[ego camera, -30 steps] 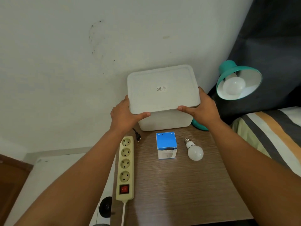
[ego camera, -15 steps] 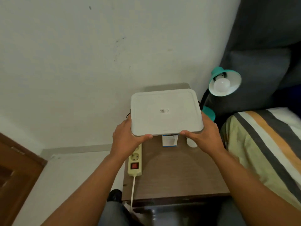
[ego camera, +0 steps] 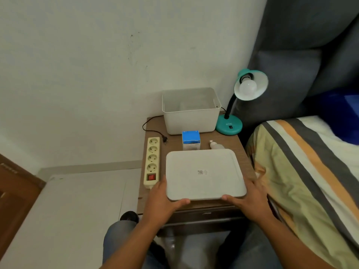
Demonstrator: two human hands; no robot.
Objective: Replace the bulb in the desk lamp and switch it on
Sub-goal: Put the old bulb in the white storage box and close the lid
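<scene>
A teal desk lamp (ego camera: 229, 124) stands at the back right of the bedside table (ego camera: 242, 150), a white bulb (ego camera: 248, 86) in its shade. A loose white bulb (ego camera: 216, 146) lies on the table, partly hidden by the white box lid (ego camera: 204, 173). A blue bulb carton (ego camera: 191, 139) stands beside it. My left hand (ego camera: 163, 199) grips the lid's near left corner. My right hand (ego camera: 246, 200) grips its near right corner. The lid sits low over the table's front.
The open white storage box (ego camera: 190, 113) stands at the back of the table. A cream power strip (ego camera: 152, 162) with a red switch lies along the left edge, a black plug (ego camera: 165, 139) beside it. A striped bed (ego camera: 303, 171) is at the right.
Both hands lifted the lid off the white box and carried it toward me, down to the table's front. The box now stands open, and the camera has pulled back.
</scene>
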